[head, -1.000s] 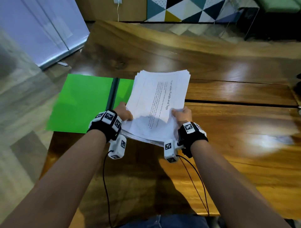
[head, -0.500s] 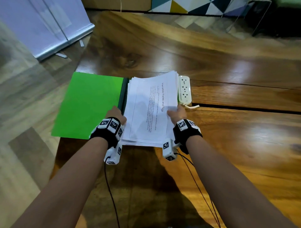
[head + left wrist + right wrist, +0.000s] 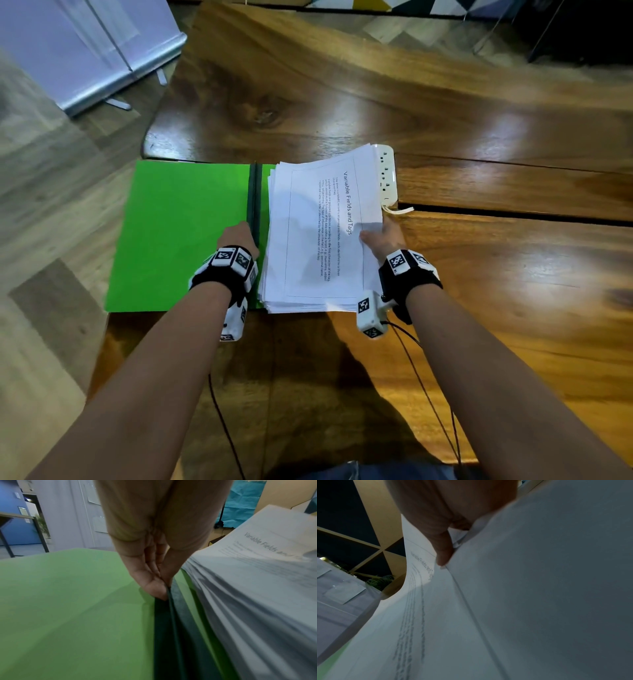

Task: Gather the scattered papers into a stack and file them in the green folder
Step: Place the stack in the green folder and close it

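The green folder [image 3: 181, 233] lies open on the wooden table, its dark spine [image 3: 255, 198] running away from me. A thick stack of white printed papers [image 3: 322, 233] rests on the folder's right half, its right edge raised a little. My right hand [image 3: 383, 236] grips that right edge, thumb [image 3: 443, 553] on the top sheet and fingers hidden underneath. My left hand [image 3: 239, 236] has straight fingers, and the fingertips [image 3: 161, 593] press on the folder [image 3: 68, 601] at the spine, just left of the stack [image 3: 248, 588].
A white power strip [image 3: 387, 171] lies beyond the stack's far right corner, partly covered by it. A dark gap [image 3: 513, 216] splits the table planks on the right. The folder's left flap overhangs the table's left edge above the floor [image 3: 51, 240].
The stack came down from the air and leftward onto the folder's right half. My left hand let go of the papers and moved to the spine.
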